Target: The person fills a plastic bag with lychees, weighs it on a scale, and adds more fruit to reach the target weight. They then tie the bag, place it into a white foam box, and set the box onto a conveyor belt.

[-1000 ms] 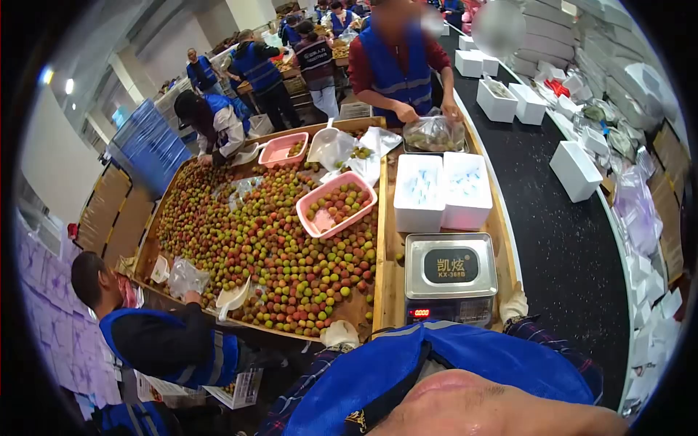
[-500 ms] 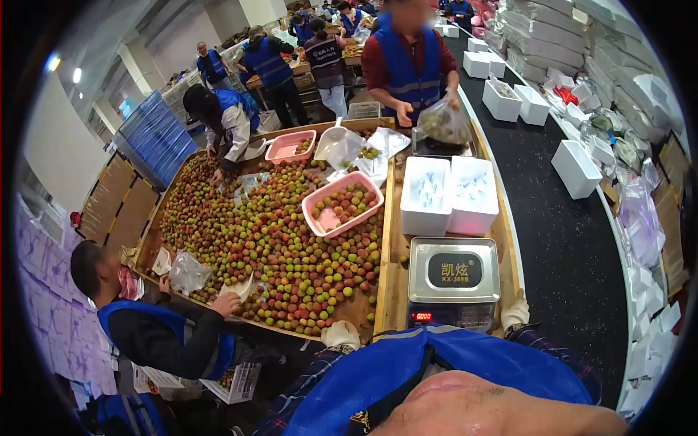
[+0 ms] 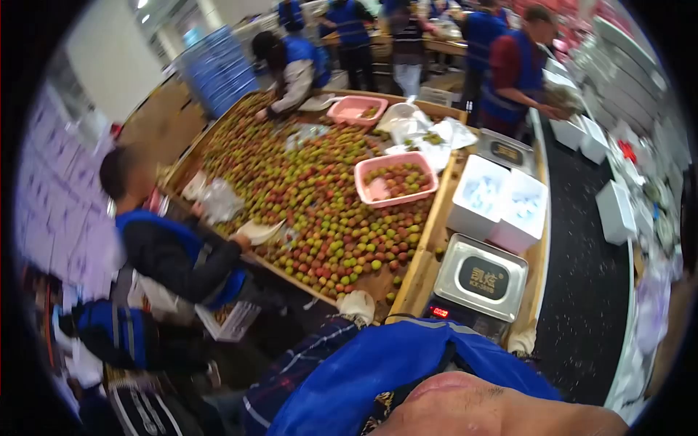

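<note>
My left hand (image 3: 358, 307), in a white glove, rests on the front rim of the wooden table (image 3: 408, 287), close to the heap of lychees (image 3: 342, 236). My right hand (image 3: 521, 340), also gloved, is at the table's right edge beside a digital scale (image 3: 483, 280). The fingers of both hands are too small and blurred to make out, and no object shows in either. Nothing lies on the scale's metal pan, and its red display is lit. Behind it stand two white foam boxes (image 3: 502, 200) with small packets inside.
A pink basket (image 3: 396, 179) and another pink basket (image 3: 356, 110) hold lychees. A black conveyor belt (image 3: 579, 291) runs along the right with foam boxes. A second scale (image 3: 507, 152) stands farther back. One person at left holds a white scoop (image 3: 260, 231).
My view has swung left, so the table appears shifted right and tilted. The person in red sleeves has carried the bag from the far scale to a foam box on the belt.
</note>
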Motion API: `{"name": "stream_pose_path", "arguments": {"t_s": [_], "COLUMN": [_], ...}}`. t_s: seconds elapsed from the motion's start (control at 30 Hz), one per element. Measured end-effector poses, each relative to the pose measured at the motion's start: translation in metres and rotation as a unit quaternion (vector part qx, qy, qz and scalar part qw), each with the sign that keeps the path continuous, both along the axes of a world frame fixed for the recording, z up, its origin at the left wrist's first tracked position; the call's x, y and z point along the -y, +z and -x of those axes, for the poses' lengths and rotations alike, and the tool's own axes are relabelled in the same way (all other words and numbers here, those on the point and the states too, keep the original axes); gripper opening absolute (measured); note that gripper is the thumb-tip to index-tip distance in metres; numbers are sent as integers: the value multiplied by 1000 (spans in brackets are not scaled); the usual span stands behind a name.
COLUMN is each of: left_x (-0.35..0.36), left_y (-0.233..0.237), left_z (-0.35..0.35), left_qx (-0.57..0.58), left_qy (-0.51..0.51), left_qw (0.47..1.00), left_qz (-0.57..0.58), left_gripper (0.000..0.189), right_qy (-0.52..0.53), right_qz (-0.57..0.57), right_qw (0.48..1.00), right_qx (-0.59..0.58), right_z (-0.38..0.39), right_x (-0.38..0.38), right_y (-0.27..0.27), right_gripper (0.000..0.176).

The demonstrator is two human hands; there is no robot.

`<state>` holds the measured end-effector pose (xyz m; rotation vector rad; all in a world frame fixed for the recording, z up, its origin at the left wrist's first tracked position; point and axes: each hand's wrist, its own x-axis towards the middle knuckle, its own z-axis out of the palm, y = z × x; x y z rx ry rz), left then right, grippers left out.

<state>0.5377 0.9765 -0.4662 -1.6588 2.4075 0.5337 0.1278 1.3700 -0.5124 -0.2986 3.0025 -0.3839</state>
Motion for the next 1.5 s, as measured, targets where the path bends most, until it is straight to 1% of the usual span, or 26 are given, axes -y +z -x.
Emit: {"name": "stream_pose_path", "arguments": {"t_s": [0.03,0.07,0.1,0.2,0.3,0.5,0.63,0.7,0.8,0.87,0.9,0.97,1.03,1.07,1.1,1.17,1.2,1.3,1.43,1.5], "left_x": [-3,-1,-4,-3,-1,-5,-7,-6,-9,-6,-5,-2,-3,-7,-5,-1,1,1,1,-1], "left_y": [-3,5,13,15,13,15,-5,-7,-12,-8,-5,8,10,1,-7,2,7,-3,2,5], "left_z": [1,4,3,3,2,1,-2,-1,-1,0,0,3,4,3,3,7,7,6,8,7], "left_qx": [-15,-7,-43,-38,-10,-41,-75,-56,-51,-35,-26,-5,-2,-48,-49,27,26,22,25,8], "left_qy": [13,19,36,31,24,35,38,36,28,23,21,2,13,24,15,16,17,21,22,25], "left_qw": [1000,1000,998,999,1000,998,994,997,996,999,999,1000,1000,997,997,999,998,999,999,999], "left_qz": [15,-1,3,8,-17,20,65,42,65,29,14,-3,-20,53,54,-25,-52,-36,-40,-28], "left_gripper": [37,35,35,36,35,32,31,32,33,33,34,34,35,33,33,37,38,38,37,36], "right_qy": [2,1,1,7,13,9,5,4,12,20,1,-8,-9,-11,-14,-18,-20,-19,-17,-15], "right_qz": [-3,-7,-15,-27,-35,-34,-34,-30,-29,-32,-21,-28,-36,-39,-40,-41,-42,-44,-47,-49], "right_qw": [1000,1000,1000,999,999,999,999,999,998,998,999,999,999,999,999,999,999,999,999,999], "right_qx": [-5,-10,-17,-29,-36,-38,-41,-42,-50,-59,-40,-35,-30,-28,-26,-23,-22,-21,-17,-17], "right_z": [1,1,2,5,6,5,2,-1,-3,-5,-4,-6,-9,-11,-12,-14,-15,-14,-10,-9], "right_x": [1,2,2,4,5,8,6,4,0,-2,1,1,1,1,1,1,2,3,6,6], "right_y": [-1,-3,-5,-5,-5,-5,-3,-2,-2,-4,-7,-8,-6,-5,-2,1,3,4,4,5], "right_gripper": [88,88,88,87,86,85,84,84,83,83,76,76,75,75,75,74,74,74,73,72]}}
